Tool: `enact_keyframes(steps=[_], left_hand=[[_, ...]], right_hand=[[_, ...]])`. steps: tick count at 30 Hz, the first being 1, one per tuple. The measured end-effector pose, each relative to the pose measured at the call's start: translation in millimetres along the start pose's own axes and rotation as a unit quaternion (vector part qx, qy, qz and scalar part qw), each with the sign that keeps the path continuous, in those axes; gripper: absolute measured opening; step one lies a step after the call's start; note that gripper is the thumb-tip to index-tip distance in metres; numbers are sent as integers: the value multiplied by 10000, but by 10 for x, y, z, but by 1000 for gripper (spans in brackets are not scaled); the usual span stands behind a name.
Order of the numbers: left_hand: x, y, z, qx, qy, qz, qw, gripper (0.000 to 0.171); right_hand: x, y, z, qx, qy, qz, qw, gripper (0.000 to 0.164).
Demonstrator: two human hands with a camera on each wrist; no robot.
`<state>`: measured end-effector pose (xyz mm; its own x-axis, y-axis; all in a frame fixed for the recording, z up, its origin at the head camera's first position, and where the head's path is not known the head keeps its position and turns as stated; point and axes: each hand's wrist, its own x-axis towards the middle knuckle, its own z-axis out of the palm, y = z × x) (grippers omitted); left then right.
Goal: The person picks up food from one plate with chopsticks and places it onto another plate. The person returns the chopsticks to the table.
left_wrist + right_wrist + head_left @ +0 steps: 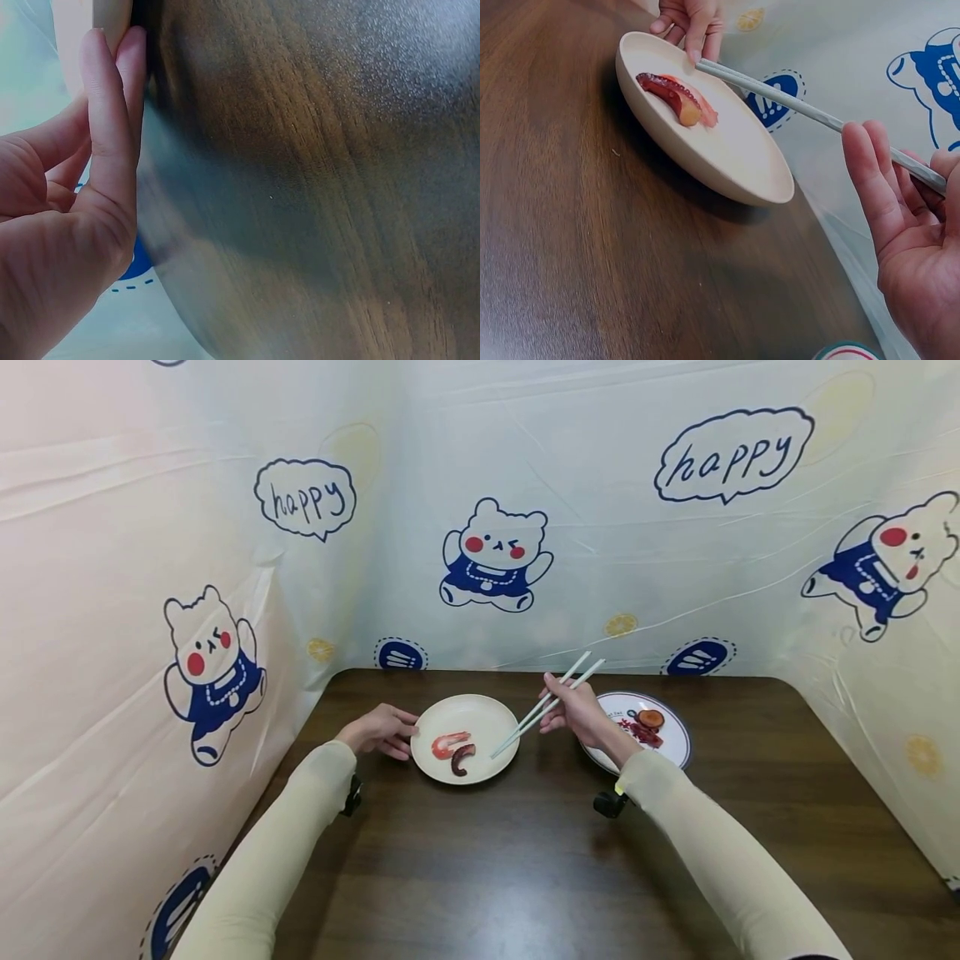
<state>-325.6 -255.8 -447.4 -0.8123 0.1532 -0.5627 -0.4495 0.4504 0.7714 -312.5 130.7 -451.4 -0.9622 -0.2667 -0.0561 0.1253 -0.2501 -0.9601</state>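
My left hand (pixel 381 729) pinches the left rim of a round cream plate (pixel 480 714), its fingers seen at the plate's side in the left wrist view. On that plate lie a pink-orange shrimp (pixel 444 745) and, beside it, a dark red octopus tentacle (pixel 667 94) with a paler cut end. My right hand (pixel 573 708) holds a pair of pale chopsticks (pixel 531 720) slanting down to the left. Their tips hover over the plate's right part, close together and with no food between them.
Partly behind the right forearm stands a white plate (pixel 678 752) with a blue rim. It bears a round brown slice (pixel 649 719) and several dark red pieces (pixel 643 735). A printed cloth (pixel 600 568) hangs around the back and sides of the brown wooden table (pixel 480 868).
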Motion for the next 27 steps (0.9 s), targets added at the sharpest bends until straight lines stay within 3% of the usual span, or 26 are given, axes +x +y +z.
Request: enact_keyframes(steps=[15,27], left_hand=[[-13,3,-2,6,16,-35,10000,50],[11,7,0,-5,59,-132,9999,50]], right_hand=[[-49,-31,-133,95,-48,63,9999,48],[-99,-47,-281,127,68,-29,9999,42]])
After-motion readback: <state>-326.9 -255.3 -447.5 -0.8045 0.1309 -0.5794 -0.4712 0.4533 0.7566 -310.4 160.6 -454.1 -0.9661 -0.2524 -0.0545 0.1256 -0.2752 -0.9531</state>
